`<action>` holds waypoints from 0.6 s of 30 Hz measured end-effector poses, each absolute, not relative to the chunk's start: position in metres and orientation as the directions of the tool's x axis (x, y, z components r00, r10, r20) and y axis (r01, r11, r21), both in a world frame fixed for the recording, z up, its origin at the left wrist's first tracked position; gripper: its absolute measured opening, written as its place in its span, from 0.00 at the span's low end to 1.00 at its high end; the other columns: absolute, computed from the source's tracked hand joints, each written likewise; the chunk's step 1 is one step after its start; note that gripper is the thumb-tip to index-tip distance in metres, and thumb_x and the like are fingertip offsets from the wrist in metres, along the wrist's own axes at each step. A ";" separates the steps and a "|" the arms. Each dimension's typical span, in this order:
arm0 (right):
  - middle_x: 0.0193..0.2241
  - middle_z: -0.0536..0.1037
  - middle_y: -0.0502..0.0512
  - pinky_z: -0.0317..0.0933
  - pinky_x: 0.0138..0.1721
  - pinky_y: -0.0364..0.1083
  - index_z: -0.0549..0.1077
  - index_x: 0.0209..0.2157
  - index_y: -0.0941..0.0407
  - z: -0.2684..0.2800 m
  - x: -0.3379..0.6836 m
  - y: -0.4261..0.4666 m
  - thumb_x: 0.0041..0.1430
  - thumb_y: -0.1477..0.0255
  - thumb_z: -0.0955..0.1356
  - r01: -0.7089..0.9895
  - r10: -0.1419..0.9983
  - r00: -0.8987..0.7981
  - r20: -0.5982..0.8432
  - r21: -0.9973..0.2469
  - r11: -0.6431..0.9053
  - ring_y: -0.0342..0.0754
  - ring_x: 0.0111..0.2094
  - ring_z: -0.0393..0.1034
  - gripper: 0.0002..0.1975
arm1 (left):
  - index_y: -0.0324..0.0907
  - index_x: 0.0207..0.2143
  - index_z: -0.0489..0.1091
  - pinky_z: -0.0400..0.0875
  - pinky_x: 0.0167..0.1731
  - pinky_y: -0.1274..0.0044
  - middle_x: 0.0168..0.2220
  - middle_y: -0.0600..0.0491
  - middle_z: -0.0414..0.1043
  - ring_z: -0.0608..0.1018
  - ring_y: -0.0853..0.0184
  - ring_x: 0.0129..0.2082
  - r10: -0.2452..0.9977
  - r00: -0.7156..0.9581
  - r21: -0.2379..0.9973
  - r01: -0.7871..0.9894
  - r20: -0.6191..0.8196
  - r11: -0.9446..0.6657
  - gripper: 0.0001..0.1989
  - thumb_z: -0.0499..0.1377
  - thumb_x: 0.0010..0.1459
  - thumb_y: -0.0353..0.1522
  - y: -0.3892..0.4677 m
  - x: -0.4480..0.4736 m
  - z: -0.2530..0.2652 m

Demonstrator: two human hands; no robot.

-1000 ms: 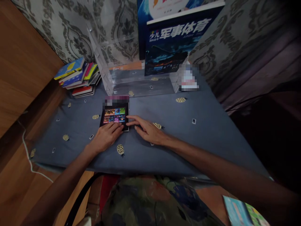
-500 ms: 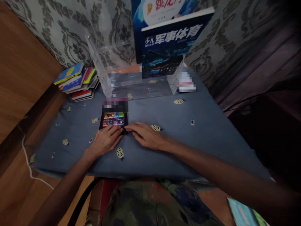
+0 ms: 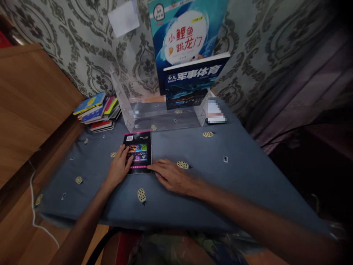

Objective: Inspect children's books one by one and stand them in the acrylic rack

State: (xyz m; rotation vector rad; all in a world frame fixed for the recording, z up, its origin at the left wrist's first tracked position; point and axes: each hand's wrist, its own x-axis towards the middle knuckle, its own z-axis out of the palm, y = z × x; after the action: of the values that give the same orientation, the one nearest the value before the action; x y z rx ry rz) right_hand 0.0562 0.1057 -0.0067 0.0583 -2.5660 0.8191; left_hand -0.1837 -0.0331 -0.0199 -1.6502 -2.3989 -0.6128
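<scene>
A black book (image 3: 143, 139) with a pink edge, a barcode and rows of small colourful pictures lies flat on the blue tablecloth (image 3: 204, 206). My left hand (image 3: 118, 167) rests across its left side, fingers apart and partly covering the pictures. From the right, my right hand (image 3: 172, 176) reaches in with its index finger stretched to the book's lower right corner. Neither hand is wrapped round anything. Beyond the book stands a clear acrylic rack (image 3: 168, 119), holding a dark blue book (image 3: 190, 86) upright with a taller teal book (image 3: 187, 33) behind it.
At the back left is an untidy stack of books (image 3: 96, 110). A whitish item, partly pixelated (image 3: 215, 112), lies right of the rack. A wooden panel (image 3: 35, 99) borders the left side, and a white cable (image 3: 34, 206) hangs there. Patterned wallpaper (image 3: 93, 48) rises behind.
My left hand has moved from the book's bottom edge up onto its left side, uncovering the pink strip. My right hand stays at the lower right corner. The view has tilted upward.
</scene>
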 end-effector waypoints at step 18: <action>0.45 0.76 0.65 0.68 0.48 0.59 0.75 0.47 0.59 -0.003 0.088 0.152 0.64 0.78 0.63 0.267 0.390 -0.820 0.419 -0.323 0.908 0.58 0.47 0.66 0.13 | 0.41 0.57 0.67 0.70 0.56 0.57 0.58 0.40 0.69 0.71 0.51 0.59 0.921 -0.119 0.172 0.983 0.370 0.058 0.18 0.54 0.67 0.36 0.012 -0.093 -0.006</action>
State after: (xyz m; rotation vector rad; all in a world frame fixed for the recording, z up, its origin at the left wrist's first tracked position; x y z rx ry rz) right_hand 0.0882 0.1525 -0.0033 -0.4739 -2.5816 0.3444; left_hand -0.0933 0.0124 -0.0064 -1.9698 -2.1613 -0.5757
